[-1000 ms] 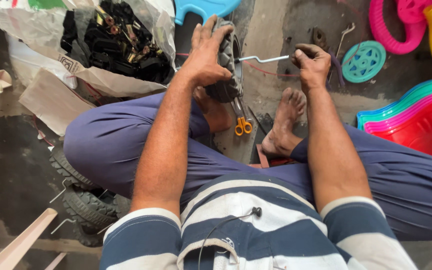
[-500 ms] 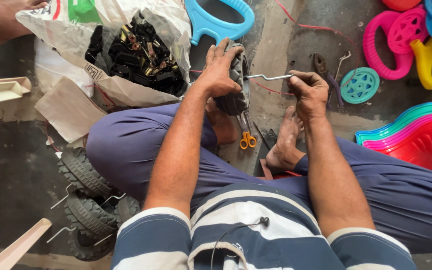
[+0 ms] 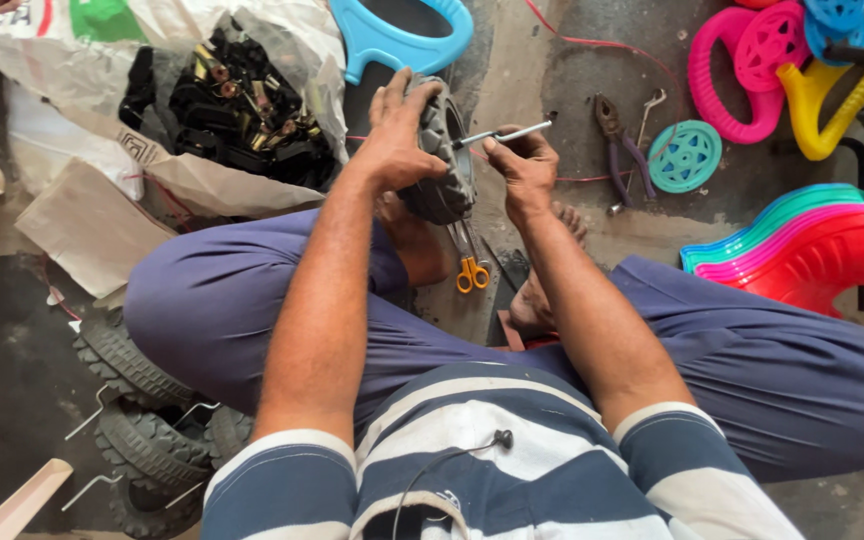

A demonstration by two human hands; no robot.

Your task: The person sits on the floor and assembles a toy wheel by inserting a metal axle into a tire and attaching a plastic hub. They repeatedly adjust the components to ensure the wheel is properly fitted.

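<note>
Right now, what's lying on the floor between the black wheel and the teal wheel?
In the head view, pliers and a small spanner lie between black wheel and teal wheel.

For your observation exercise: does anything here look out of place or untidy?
Mildly: the orange-handled scissors lie on the floor right between the person's legs, beside a bare foot, under the tyre held by the left hand.

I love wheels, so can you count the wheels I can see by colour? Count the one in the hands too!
Black rubber tyres: 4, the tyre gripped by the left hand, and three by the knee
Teal wheel: 1
Pink wheel: 1
Blue wheel: 1
Total: 7
</note>
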